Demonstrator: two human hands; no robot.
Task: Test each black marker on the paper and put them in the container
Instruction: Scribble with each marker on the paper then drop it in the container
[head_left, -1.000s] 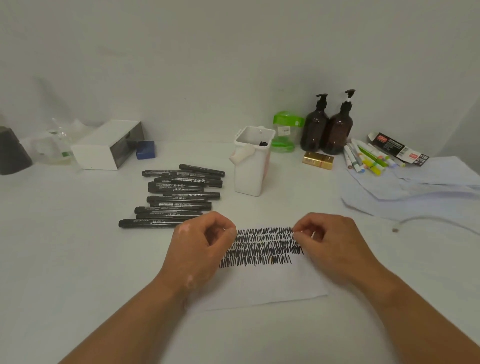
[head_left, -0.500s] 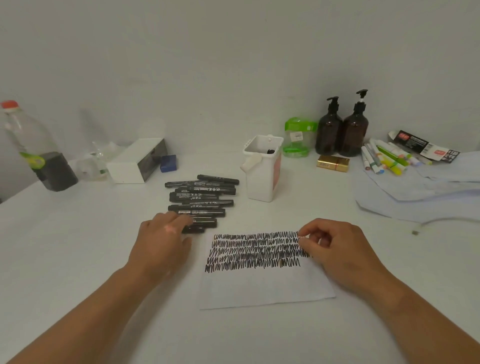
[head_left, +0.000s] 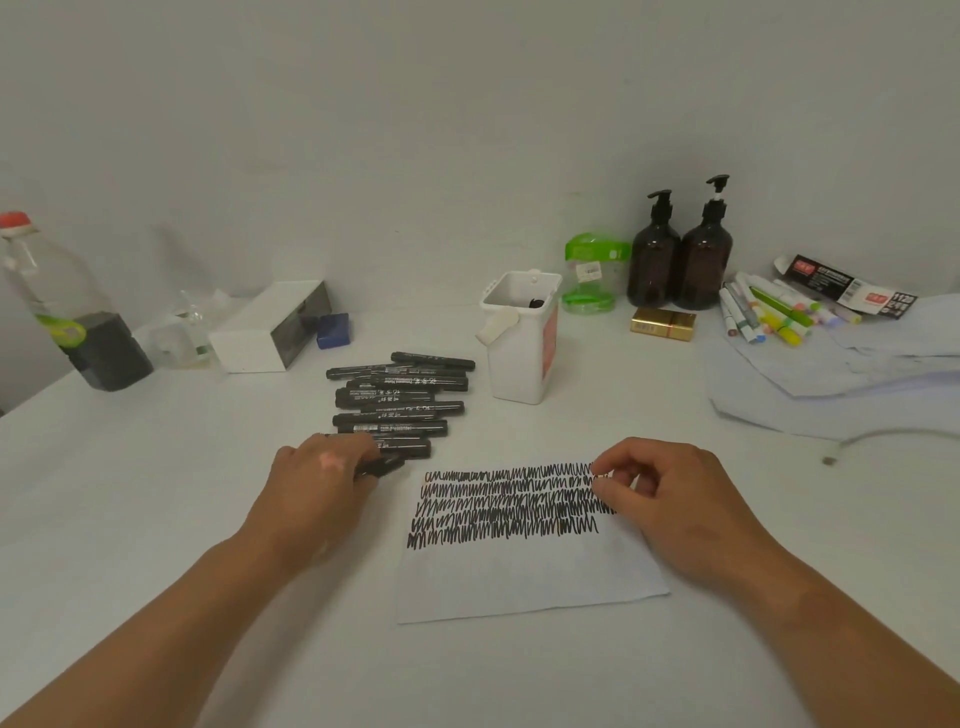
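Several black markers (head_left: 400, 397) lie side by side in a stack left of the white container (head_left: 519, 364), which has a dark marker end showing inside. My left hand (head_left: 317, 493) reaches over the nearest black marker (head_left: 387, 464), fingers curled around it; its right end pokes out from under them. A white paper (head_left: 519, 577) with rows of black scribble lies in front of me. My right hand (head_left: 675, 499) rests on the paper's right edge, thumb and forefinger pinched together there.
A bottle (head_left: 62, 312) with dark liquid stands far left, beside a white box (head_left: 270, 332) and a blue block (head_left: 332, 330). Behind the container are a green jar (head_left: 592, 270), two brown pump bottles (head_left: 680, 260) and a gold box (head_left: 662, 323). Coloured markers (head_left: 769, 312) and loose sheets (head_left: 852, 384) lie right.
My left hand left the paper's left edge and moved left and forward onto the nearest marker. The right hand stayed at the paper's right edge. The view shifted left.
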